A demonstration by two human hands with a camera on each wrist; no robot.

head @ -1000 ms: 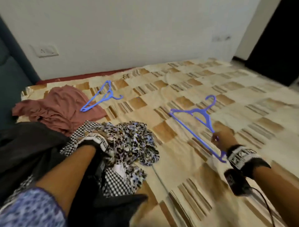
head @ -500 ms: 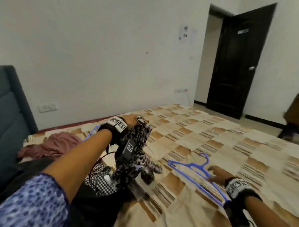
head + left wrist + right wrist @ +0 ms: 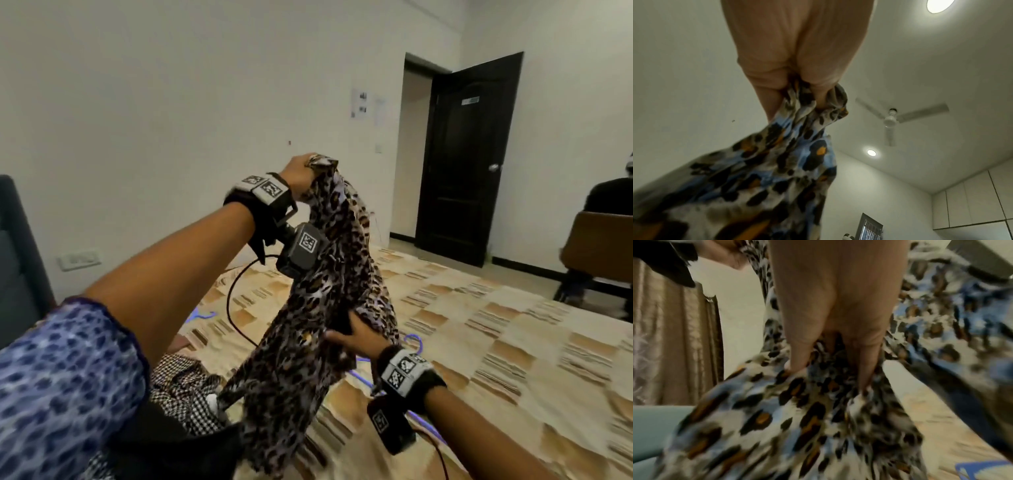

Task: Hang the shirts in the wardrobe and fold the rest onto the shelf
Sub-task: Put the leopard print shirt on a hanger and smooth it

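Observation:
A leopard-print shirt with blue, black and orange spots hangs in the air above the bed. My left hand grips its top edge, raised high; the left wrist view shows the fingers curled round bunched cloth. My right hand grips the shirt lower down on its right side, fingers dug into the fabric. A blue hanger lies on the bed behind my right wrist, mostly hidden. A second blue hanger shows partly behind the left arm.
A checked garment and dark clothes lie piled on the patterned bedspread at lower left. A dark door stands open at the back right. A seated person on a brown chair is at the far right.
My left hand lifted the leopard-print shirt from the pile high above the bed. My right hand let go of the blue hanger and took hold of the shirt's lower part.

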